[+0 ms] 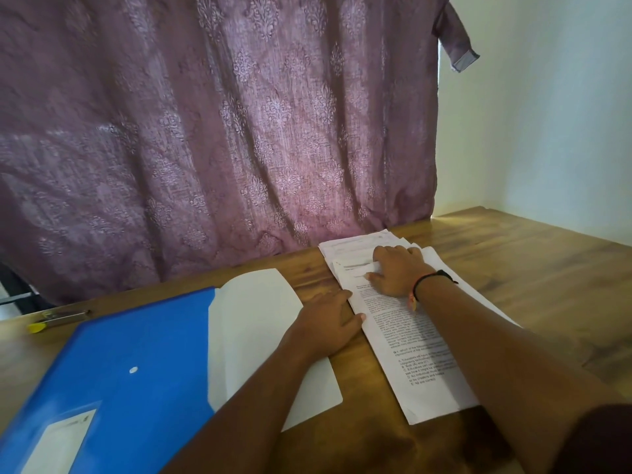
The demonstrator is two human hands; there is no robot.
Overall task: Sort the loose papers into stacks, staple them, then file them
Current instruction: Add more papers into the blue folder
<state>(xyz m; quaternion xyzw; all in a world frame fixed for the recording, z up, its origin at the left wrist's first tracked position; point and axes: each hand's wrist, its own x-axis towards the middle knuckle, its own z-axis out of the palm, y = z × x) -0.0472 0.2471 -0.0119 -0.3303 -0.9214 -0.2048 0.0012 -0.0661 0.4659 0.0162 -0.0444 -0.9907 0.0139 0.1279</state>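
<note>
A pile of printed white papers [403,323] lies on the wooden table [533,268], running from the curtain toward me. My right hand [400,268] rests flat on the top sheets near the far end, fingers spread, with bands at the wrist. My left hand [328,319] lies beside the pile's left edge, its thumb touching the paper's side. To the left a blue folder [130,371] lies open, with a white inner flap or sheet [253,319] under my left forearm.
A stapler or pen-like thing with a yellow tip [54,319] sits at the table's far left edge. A purple patterned curtain [219,131] hangs right behind the table. A white wall bounds the right side.
</note>
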